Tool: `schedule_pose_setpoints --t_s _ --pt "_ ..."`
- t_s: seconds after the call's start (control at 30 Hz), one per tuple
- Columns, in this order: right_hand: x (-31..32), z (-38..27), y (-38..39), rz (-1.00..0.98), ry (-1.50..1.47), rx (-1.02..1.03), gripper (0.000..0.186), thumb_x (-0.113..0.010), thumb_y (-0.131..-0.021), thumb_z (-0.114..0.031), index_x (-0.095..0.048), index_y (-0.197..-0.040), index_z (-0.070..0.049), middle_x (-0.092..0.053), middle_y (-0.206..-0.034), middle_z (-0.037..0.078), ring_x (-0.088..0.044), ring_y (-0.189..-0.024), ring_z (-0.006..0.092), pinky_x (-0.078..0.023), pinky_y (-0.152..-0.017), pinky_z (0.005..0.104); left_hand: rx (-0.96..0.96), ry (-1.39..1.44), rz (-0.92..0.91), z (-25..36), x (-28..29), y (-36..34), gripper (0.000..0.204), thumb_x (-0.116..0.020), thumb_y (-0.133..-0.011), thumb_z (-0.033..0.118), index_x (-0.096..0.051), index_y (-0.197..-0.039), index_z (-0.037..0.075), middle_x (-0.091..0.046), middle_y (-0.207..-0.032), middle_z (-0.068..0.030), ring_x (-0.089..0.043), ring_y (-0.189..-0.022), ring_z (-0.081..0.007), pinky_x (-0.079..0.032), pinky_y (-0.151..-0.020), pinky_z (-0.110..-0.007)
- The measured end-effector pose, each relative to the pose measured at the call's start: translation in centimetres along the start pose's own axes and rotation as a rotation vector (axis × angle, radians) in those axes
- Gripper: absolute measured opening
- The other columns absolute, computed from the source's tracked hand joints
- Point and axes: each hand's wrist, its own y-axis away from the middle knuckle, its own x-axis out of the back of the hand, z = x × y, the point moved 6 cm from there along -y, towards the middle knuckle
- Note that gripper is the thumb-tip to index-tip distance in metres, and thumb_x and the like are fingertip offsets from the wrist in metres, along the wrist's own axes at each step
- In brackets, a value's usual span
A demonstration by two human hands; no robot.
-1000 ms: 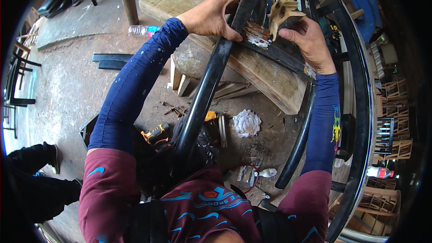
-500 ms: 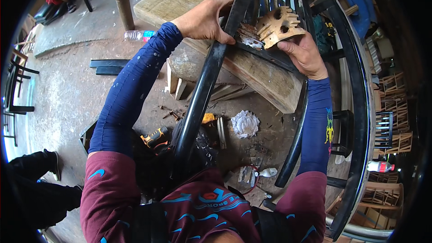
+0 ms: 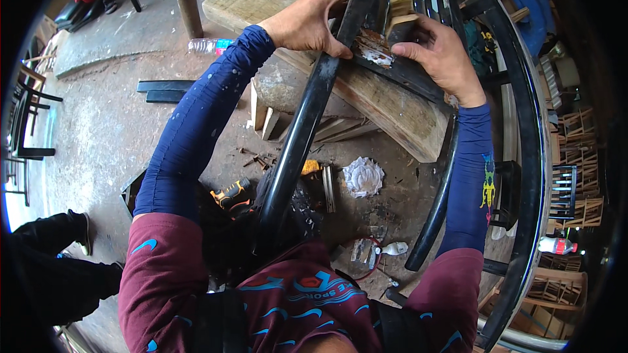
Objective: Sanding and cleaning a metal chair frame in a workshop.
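A black wooden chair frame (image 3: 293, 147) leans across the wooden bench, its slats at the far side. My left hand (image 3: 313, 23) grips the frame's edge, thumb on the near side and fingers hidden behind. In my right hand (image 3: 445, 55) is a piece of light wood (image 3: 401, 6), held between thumb and fingers and seen mostly edge-on, its underside dark. It hovers over or touches a rough patch (image 3: 373, 49) of bare brown wood with white residue on the chair; I cannot tell which.
A thick wooden bench (image 3: 392, 114) supports the chair. On the floor are a yellow-and-black power tool (image 3: 230, 193), a crumpled white cloth (image 3: 364, 177), scattered screws (image 3: 258, 158) and black strips (image 3: 165, 90). Another person's legs (image 3: 59, 248) stand at left. Stacked chair frames (image 3: 575, 137) line the right.
My right hand has turned the wood piece from its broad, holed face to nearly edge-on, over the rough patch. My left hand keeps its hold on the chair frame.
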Motion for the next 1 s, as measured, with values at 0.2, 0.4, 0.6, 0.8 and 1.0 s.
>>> schedule_pose_setpoints --t_s 0.2,0.4,0.6,0.8,1.0 --pt "-2.1 -1.8 -1.4 -0.099 0.451 0.126 0.072 -0.089 -0.072 -0.036 -0.065 -0.126 0.005 -0.069 -0.094 0.019 -0.068 -0.080 0.0243 -0.054 -0.073 0.0343 -0.011 0.055 0.005 0.5 0.2 0.1 0.069 -0.094 -0.067 0.022 -0.062 -0.124 -0.001 -0.071 -0.116 -0.0159 -0.067 -0.108 -0.0250 -0.048 -0.105 -0.037" --pt "-2.2 -1.9 -1.0 -0.135 0.590 0.112 0.070 -0.087 -0.073 -0.028 -0.062 -0.131 0.004 -0.059 -0.085 0.014 -0.057 -0.069 0.0214 -0.048 -0.067 0.0337 -0.036 0.066 0.017 1.5 0.1 -0.2 0.064 -0.094 -0.067 0.021 -0.065 -0.120 0.000 -0.072 -0.114 -0.0132 -0.066 -0.106 -0.0236 -0.049 -0.103 -0.037" --pt "-2.5 -3.3 -1.2 -0.190 0.625 0.122 0.047 -0.081 -0.080 -0.027 -0.069 -0.113 0.004 -0.069 -0.094 0.028 -0.069 -0.095 0.0422 -0.055 -0.086 0.0458 -0.028 0.020 -0.017 1.0 -0.1 -0.1 0.076 -0.094 -0.066 0.018 -0.058 -0.130 0.001 -0.070 -0.120 -0.0145 -0.064 -0.117 -0.0237 -0.047 -0.107 -0.037" --pt "-3.2 -4.0 -2.0 -0.313 0.815 0.038 0.048 -0.084 -0.079 -0.028 -0.067 -0.102 0.011 -0.068 -0.092 0.026 -0.069 -0.090 0.0417 -0.055 -0.083 0.0449 -0.064 -0.052 -0.025 1.0 -0.3 -0.2 0.065 -0.095 -0.067 0.018 -0.064 -0.121 0.000 -0.071 -0.116 -0.0108 -0.064 -0.111 -0.0201 -0.047 -0.105 -0.037" --pt "-2.5 -2.0 -1.5 -0.118 0.646 0.171 0.054 -0.088 -0.074 -0.028 -0.067 -0.102 0.013 -0.069 -0.091 0.024 -0.070 -0.087 0.0381 -0.055 -0.079 0.0437 -0.033 -0.052 -0.080 0.9 -0.8 -0.7 0.064 -0.094 -0.069 0.017 -0.064 -0.122 0.000 -0.072 -0.116 -0.0115 -0.065 -0.113 -0.0216 -0.049 -0.105 -0.039"
